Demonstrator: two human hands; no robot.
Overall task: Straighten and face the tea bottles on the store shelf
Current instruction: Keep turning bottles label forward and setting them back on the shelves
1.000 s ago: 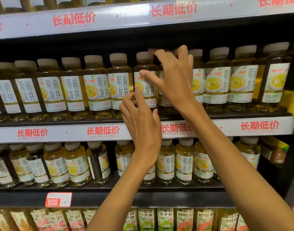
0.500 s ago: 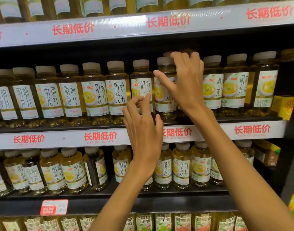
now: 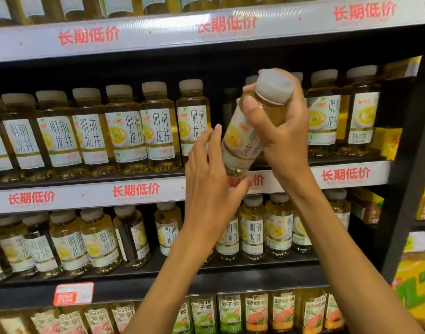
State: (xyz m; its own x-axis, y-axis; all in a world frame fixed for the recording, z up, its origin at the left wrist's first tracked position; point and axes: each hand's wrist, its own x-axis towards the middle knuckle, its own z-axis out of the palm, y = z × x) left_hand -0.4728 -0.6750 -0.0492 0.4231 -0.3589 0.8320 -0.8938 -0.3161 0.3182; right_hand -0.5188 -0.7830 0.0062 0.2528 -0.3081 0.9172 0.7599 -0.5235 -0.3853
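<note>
The right hand (image 3: pixel 282 138) is wrapped round the neck and shoulder of a clear plastic tea bottle with a pale grey cap and a white label (image 3: pixel 242 143), holding it lifted off the shelf and tilted, cap toward the camera and upper right, base down to the left in front of the shelf edge. The bottle holds pale golden tea. The left hand (image 3: pixel 210 186) is raised just under and beside the bottle's base, fingers spread and only loosely bent, the thumb near the bottom of the bottle; whether it touches the bottle cannot be told. On the middle black shelf (image 3: pixel 86 180) a row of matching golden tea bottles (image 3: pixel 124 131) stands upright to the left with labels facing out, and two more like bottles (image 3: pixel 323 116) stand to the right of the lifted one, leaving a dark gap behind the hands. Each shelf front carries a white price strip with red Chinese lettering (image 3: pixel 136 191). The shelf below holds more of the same tea bottles (image 3: pixel 100 239), several turned at odd angles. At the bottom stand bottles with green and orange fruit labels (image 3: pixel 254 312). A red and white price tag (image 3: pixel 73 294) hangs on the lower shelf edge. Yellow packaged goods (image 3: pixel 387 141) sit at the right.
</note>
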